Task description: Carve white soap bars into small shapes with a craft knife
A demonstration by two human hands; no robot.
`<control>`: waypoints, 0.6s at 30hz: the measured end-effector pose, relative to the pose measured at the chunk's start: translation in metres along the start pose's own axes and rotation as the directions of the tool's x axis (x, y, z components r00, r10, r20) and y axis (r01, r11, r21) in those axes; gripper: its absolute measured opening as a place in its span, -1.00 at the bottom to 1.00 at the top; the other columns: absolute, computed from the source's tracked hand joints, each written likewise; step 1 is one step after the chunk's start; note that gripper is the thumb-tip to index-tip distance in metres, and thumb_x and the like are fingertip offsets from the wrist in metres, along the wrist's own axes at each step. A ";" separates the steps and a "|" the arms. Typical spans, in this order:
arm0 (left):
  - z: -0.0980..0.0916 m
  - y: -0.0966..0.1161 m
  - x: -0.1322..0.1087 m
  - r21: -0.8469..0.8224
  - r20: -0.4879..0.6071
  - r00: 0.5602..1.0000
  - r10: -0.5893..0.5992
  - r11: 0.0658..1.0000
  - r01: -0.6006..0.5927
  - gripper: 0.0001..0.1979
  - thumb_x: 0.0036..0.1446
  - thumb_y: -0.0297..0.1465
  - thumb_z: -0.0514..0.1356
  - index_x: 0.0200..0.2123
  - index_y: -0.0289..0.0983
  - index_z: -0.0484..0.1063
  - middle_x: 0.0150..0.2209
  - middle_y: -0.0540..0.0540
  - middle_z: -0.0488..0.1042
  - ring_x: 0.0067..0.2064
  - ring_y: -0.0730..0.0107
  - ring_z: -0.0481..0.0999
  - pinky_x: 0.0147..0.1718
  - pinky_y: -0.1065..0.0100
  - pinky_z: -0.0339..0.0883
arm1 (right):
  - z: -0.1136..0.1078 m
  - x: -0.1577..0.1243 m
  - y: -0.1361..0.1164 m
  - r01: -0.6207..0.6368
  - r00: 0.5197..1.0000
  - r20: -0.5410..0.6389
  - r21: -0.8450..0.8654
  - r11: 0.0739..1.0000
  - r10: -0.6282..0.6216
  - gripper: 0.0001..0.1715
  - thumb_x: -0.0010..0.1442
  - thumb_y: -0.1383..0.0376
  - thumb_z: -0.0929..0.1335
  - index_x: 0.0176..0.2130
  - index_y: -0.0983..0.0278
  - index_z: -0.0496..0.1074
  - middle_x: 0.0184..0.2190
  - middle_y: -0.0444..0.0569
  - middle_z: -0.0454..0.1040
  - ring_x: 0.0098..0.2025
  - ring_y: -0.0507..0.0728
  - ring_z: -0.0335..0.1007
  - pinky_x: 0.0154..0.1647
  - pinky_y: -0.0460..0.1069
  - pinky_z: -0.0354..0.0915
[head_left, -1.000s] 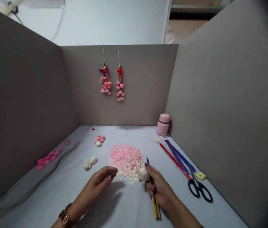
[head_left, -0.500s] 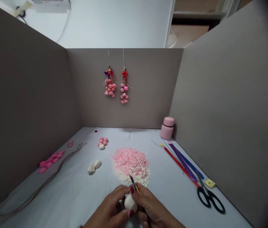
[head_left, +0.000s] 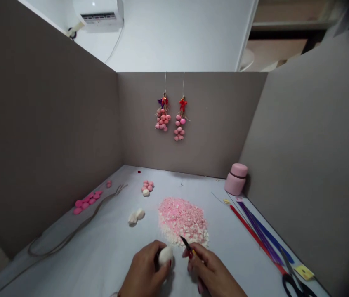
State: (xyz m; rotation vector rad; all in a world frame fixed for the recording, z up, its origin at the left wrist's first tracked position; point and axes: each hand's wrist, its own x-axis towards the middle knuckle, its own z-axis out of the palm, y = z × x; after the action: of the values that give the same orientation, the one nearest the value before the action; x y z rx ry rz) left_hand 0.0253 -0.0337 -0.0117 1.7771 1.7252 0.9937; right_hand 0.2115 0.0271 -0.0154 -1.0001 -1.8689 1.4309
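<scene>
A smooth white rounded piece (head_left: 165,256) sits between the thumb and fingers of my left hand (head_left: 146,270), low in the middle of the view. My right hand (head_left: 210,268) grips a craft knife (head_left: 187,246), its dark blade pointing up and to the left, apart from the white piece. Just beyond both hands spreads a heap of pink and white shavings (head_left: 183,218). Two white lumps (head_left: 136,216) lie to the left of the heap. Behind them sits a cluster of pink balls with one white one (head_left: 147,187).
Bright pink pieces (head_left: 87,202) and long brown cords (head_left: 78,231) lie along the left wall. Ribbon strips (head_left: 259,231), black-handled scissors (head_left: 293,280) and a pink jar (head_left: 236,179) line the right side. Two pink hanging ornaments (head_left: 179,119) hang on the back wall.
My right hand has drawn the knife away from the white piece, to the right. My left hand still holds the piece. The camera view has swung left and up.
</scene>
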 end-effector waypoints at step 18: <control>-0.042 0.005 0.019 -0.065 0.485 0.871 0.077 0.997 -0.051 -0.54 0.02 -0.35 0.32 0.04 -0.07 0.43 -0.12 -0.07 0.56 -0.16 0.17 0.48 -0.16 0.25 0.32 | -0.003 -0.015 0.031 0.272 0.949 0.075 -0.690 0.671 -0.307 -0.78 0.24 0.43 0.16 -0.27 0.15 0.30 -0.47 -0.12 0.49 -0.48 0.13 0.46 -0.49 -0.07 0.18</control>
State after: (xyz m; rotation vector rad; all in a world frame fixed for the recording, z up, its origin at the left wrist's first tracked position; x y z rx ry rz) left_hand -0.0047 -0.0217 0.0218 1.8612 1.3177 0.5355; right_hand 0.2291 0.0204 -0.0442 -0.9704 -2.4615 0.4790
